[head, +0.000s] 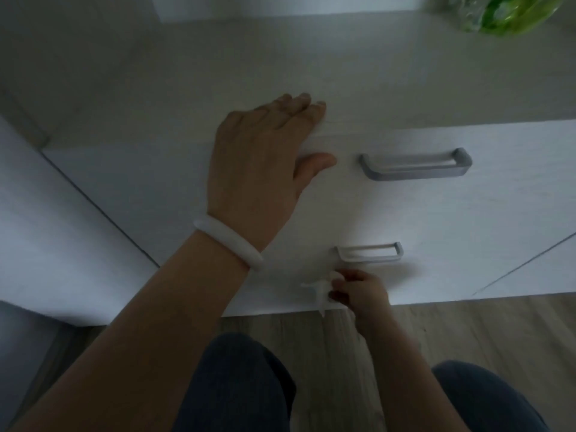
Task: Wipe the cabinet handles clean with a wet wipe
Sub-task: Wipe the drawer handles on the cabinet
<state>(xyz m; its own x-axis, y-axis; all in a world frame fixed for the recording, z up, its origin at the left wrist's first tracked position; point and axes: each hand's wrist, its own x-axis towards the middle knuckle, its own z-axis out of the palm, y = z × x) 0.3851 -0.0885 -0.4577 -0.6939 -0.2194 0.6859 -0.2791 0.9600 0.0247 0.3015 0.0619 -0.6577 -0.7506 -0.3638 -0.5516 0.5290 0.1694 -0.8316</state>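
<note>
White wet wipe (321,289) bunched in the clenched fingers of my right hand (358,291), just below the lower cabinet handle (371,253) and not touching it. My left hand (265,160), a pale bangle (229,241) at the wrist, lies flat and released over the cabinet's top edge (405,126), above and left of that handle. The upper grey handle (416,163) sits directly above it.

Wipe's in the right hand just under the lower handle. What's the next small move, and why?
Probably lift the right hand so the wet wipe meets the lower handle's left end: the wipe sits just below it, apparently not touching, while the left hand braces the cabinet top.
</note>
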